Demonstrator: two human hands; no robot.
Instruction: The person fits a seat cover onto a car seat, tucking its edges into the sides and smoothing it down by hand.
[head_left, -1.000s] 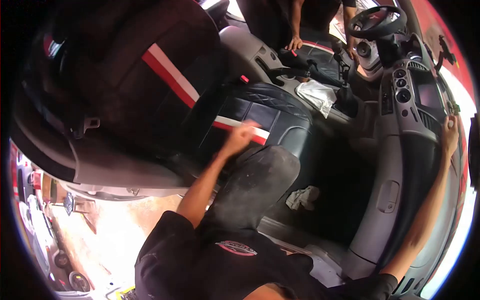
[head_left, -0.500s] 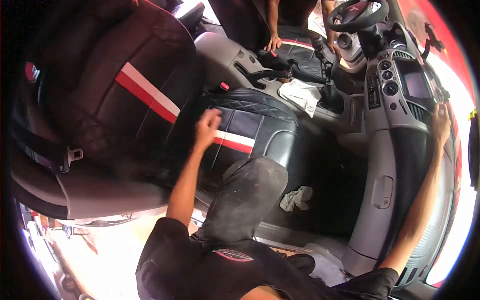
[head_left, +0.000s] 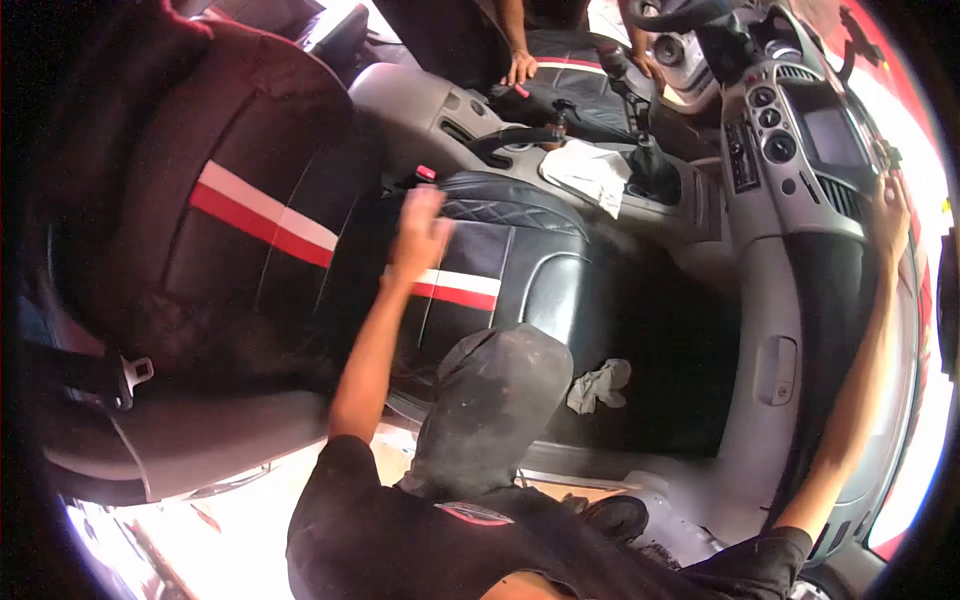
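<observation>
My left hand (head_left: 420, 238) is raised over the passenger seat cushion (head_left: 470, 240), near the red seat-belt buckle button (head_left: 427, 173). Its fingers point toward the centre console, the thumb stands apart, and nothing shows in it. The seat cover is black with a white and red stripe; the backrest (head_left: 270, 180) rises at left. My right hand (head_left: 892, 215) rests on top of the dashboard (head_left: 835, 300) by the windshield edge, fingers partly extended and holding nothing visible. A small dark object (head_left: 888, 155) sits just past its fingertips.
A white cloth (head_left: 588, 178) lies on the console beside the gear lever (head_left: 652, 160). Another crumpled cloth (head_left: 600, 386) is on the dark floor. Across the car, a co-worker's hand (head_left: 520, 68) touches the driver seat (head_left: 575, 90). My bent knee (head_left: 500, 390) is at the door sill.
My left hand has moved up toward the seat-belt buckle. My right hand has slid slightly along the dashboard top. The whole view has shifted a little.
</observation>
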